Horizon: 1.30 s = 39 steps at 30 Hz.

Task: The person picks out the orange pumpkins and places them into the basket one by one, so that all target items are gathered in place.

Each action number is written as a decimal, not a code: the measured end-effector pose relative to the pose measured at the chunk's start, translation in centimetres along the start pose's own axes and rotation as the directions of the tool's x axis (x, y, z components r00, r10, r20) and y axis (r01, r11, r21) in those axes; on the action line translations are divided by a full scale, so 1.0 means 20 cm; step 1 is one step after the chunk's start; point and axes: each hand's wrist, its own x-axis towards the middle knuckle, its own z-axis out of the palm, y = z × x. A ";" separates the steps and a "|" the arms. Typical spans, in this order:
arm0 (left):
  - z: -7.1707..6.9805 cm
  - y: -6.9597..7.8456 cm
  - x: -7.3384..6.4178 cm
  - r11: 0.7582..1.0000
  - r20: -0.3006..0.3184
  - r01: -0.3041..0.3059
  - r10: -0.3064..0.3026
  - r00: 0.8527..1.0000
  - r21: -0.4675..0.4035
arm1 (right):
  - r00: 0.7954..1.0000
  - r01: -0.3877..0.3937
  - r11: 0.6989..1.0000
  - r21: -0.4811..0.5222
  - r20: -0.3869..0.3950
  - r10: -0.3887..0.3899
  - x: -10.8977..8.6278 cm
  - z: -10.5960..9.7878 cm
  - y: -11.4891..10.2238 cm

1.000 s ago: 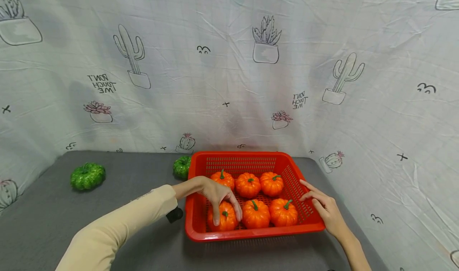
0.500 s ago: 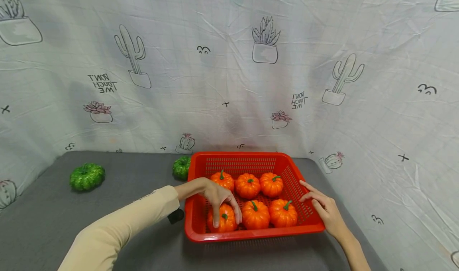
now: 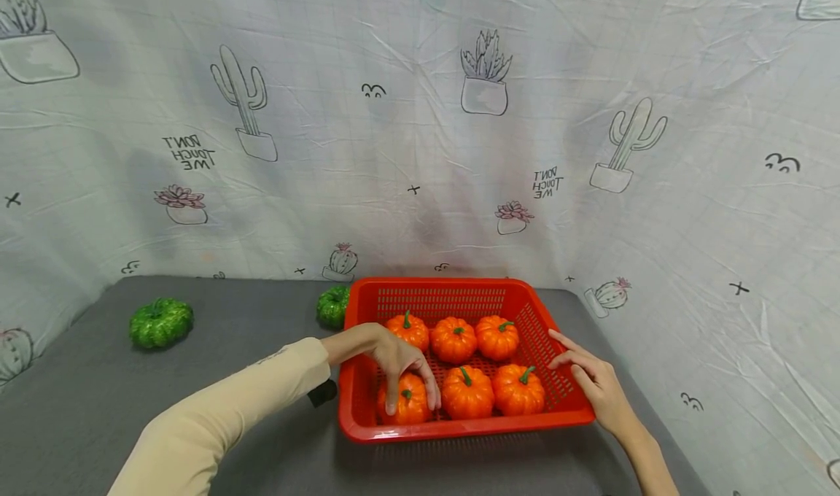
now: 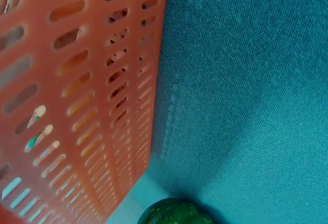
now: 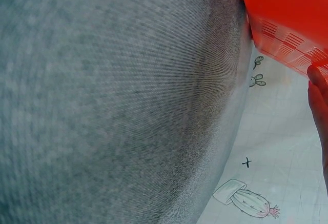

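In the head view my left hand [image 3: 402,361] reaches down into a red plastic basket [image 3: 472,428], its thumb and fingers around the front-left orange pumpkin [image 3: 412,403]. That pumpkin sits low in the basket, partly covered by the fingers. At the basket's right side my right hand [image 3: 600,386] holds the rim, with fingertips reaching over it. The right wrist view shows a finger [image 5: 319,101] against the basket wall [image 5: 287,8]. From the left wrist, only the slotted basket side [image 4: 97,85] shows; the left hand's grip is hidden behind it.
Several more orange pumpkins [image 3: 453,340] stand in two rows inside the basket. One green pumpkin [image 3: 332,307] is partly hidden behind its left edge; another green pumpkin [image 3: 160,324] lies at the far left. A cactus-print sheet [image 3: 407,138] hangs behind the grey table [image 3: 262,310].
The front-left pumpkin and the left fingers around it have shifted very slightly left. The right hand and the basket stay in place.
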 end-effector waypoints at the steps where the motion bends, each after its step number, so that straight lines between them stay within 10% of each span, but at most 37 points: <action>1: 0.00 0.00 0.00 1.000 0.007 -0.002 0.002 1.000 -0.003 | 1.000 0.004 1.000 0.002 -0.002 -0.004 0.00 0.00 0.00; 39: 0.01 0.01 0.00 0.999 0.033 -0.033 0.032 0.999 0.018 | 0.999 -0.042 0.999 -0.020 0.019 0.043 0.00 -0.01 0.00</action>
